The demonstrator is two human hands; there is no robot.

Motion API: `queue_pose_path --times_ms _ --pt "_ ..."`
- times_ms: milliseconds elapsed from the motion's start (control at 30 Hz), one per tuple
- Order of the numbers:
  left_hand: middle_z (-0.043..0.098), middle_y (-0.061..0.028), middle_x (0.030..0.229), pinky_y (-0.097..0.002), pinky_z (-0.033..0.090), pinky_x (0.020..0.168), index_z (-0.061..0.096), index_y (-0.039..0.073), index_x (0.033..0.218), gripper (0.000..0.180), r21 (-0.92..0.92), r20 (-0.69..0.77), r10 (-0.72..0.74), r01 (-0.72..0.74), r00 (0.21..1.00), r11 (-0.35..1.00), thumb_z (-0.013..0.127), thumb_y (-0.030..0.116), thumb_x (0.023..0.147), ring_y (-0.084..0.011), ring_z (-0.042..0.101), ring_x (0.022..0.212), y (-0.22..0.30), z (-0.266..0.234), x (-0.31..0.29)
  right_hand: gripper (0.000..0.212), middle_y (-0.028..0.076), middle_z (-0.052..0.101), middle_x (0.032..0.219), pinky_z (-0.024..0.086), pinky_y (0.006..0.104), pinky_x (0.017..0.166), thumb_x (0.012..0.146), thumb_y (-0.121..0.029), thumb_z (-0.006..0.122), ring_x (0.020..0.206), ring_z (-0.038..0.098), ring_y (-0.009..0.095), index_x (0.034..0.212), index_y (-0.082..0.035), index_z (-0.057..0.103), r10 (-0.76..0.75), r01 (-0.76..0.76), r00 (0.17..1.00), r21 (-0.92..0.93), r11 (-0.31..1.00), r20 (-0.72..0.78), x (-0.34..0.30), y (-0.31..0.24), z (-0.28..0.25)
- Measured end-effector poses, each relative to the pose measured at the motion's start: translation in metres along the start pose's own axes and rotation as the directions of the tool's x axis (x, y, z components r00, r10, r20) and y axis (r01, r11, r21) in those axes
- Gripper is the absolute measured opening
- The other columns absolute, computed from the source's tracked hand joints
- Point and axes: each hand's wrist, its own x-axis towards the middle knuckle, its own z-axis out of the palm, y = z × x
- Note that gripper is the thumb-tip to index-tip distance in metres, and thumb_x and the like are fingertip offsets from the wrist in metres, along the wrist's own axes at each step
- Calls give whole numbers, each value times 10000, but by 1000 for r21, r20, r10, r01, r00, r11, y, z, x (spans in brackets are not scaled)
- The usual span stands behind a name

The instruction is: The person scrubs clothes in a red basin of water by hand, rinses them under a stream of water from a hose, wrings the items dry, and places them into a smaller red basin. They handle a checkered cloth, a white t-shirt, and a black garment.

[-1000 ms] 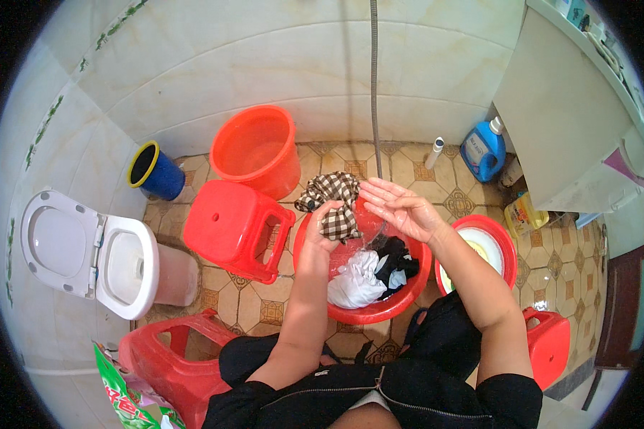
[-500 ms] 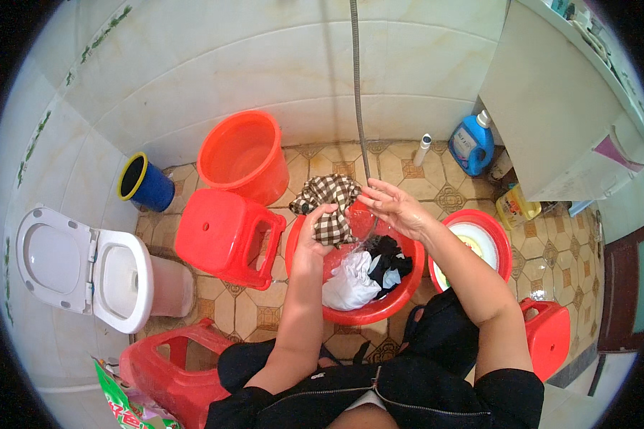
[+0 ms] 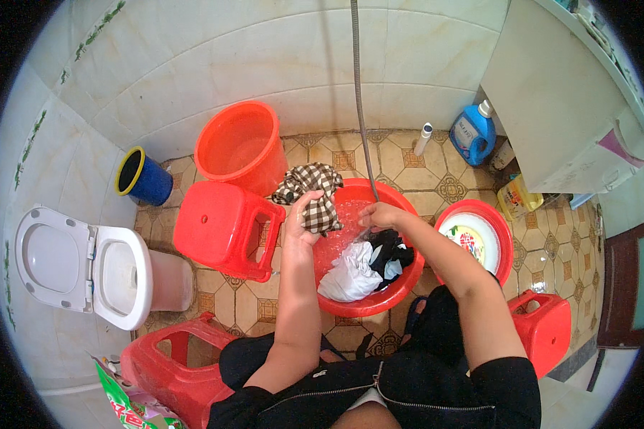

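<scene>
Stool (image 3: 218, 220) near left hand (image 3: 299, 223) pinching checked cloth (image 3: 323, 213); hose (image 3: 358, 86) by right hand (image 3: 383, 216), grip unclear

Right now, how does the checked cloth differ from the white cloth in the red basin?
The checked cloth has dark and pale squares; the white cloth looks plain. The checked cloth is held up in your left hand, while the white cloth lies in the red basin. Both are crumpled.

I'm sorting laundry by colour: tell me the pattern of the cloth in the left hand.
The cloth shows brown and white checks, clearest in the head view.
</scene>
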Motion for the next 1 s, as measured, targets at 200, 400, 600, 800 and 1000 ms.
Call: queue_pose_path --times_ms 200,400,600,800,1000 --pt "688 -81 800 -315 559 615 653 35 893 148 123 -78 -26 35 997 992 680 147 801 -198 670 673 5 0 -18 134 106 713 837 533 398 727 851 -179 656 781 672 255 873 -63 719 19 14 980 164 986 -200 122 88 35" --pt "690 -69 852 -336 548 616 659 28 953 232 283 -259 39 37 965 958 726 133 757 -199 662 707 -12 -28 -21 396 180 654 1154 500 426 914 905 -299 620 1038 637 315 1130 27 626 -241 29 456 -257 966 -857 162 116 85" --pt "689 -73 818 -324 550 577 648 11 961 209 225 -221 143 -92 965 970 690 123 789 -190 662 679 -21 -79 -15 540 112 643 1102 501 493 904 916 -522 573 953 643 279 1216 -74 566 -186 -210 938 906 366 293 114 54 95" --pt "701 -110 846 -367 578 643 655 27 988 211 -178 65 8 4 998 984 636 159 825 -235 681 706 -22 -30 -9 476 40 681 1043 503 413 891 875 -550 621 930 639 201 1126 -146 640 -366 -171 855 865 472 369 32 -55 45" --pt "462 -131 1084 -257 521 738 470 -36 1245 498 -546 766 -29 674 642 497 613 199 829 -186 513 913 -49 38 -23 851 189 487 1393 436 452 1044 835 -652 573 1249 511 339 1378 -12 433 -567 141 775 798 587 280 -40 -115 15"
